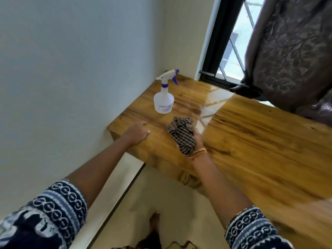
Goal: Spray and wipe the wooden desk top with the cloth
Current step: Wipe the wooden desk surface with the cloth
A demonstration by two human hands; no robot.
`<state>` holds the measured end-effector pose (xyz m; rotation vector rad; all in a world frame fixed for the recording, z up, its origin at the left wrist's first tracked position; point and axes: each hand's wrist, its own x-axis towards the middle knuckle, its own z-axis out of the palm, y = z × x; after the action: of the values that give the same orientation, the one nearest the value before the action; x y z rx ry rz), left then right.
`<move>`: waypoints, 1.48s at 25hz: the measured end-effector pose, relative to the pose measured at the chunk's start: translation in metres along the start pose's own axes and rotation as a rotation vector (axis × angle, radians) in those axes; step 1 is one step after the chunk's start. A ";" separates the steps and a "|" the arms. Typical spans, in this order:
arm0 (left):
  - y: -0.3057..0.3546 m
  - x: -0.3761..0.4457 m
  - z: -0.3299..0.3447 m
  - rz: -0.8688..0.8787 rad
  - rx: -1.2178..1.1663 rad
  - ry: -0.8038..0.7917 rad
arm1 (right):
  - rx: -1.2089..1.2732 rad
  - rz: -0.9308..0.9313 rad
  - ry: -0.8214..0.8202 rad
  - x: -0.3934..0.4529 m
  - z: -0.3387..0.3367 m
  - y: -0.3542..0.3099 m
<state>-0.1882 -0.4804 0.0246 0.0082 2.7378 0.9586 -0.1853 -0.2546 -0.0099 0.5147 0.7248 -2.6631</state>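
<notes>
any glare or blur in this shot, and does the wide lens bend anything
Head view: window light throws a bright glare patch on the desk top; the desk's near right part and the right hand holding the cloth look motion-smeared; the spray bottle is fairly sharp; the frame is strongly tilted.

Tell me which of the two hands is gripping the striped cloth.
The right hand, the one with thread bracelets at its wrist, grips the bunched striped cloth. The left hand lies flat on the desk top.

You stand in a home room: a wooden desk [251,141] beside a patterned curtain [291,51] and window [231,44].
</notes>
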 end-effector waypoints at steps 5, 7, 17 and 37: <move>-0.034 -0.050 0.004 -0.029 0.189 -0.035 | -0.037 -0.012 0.056 -0.033 -0.003 0.045; -0.046 -0.054 0.001 0.004 0.226 -0.028 | -0.064 -0.015 0.091 -0.037 0.002 0.057; -0.076 -0.009 0.010 0.368 0.360 0.077 | 0.041 -0.114 0.134 -0.013 0.006 0.074; -0.126 0.031 0.088 0.828 0.303 0.924 | -0.251 -0.570 -0.560 -0.017 -0.041 0.095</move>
<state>-0.1888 -0.5227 -0.1264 1.0756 3.8123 0.8003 -0.1221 -0.3063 -0.0752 -0.5704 1.1152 -2.9150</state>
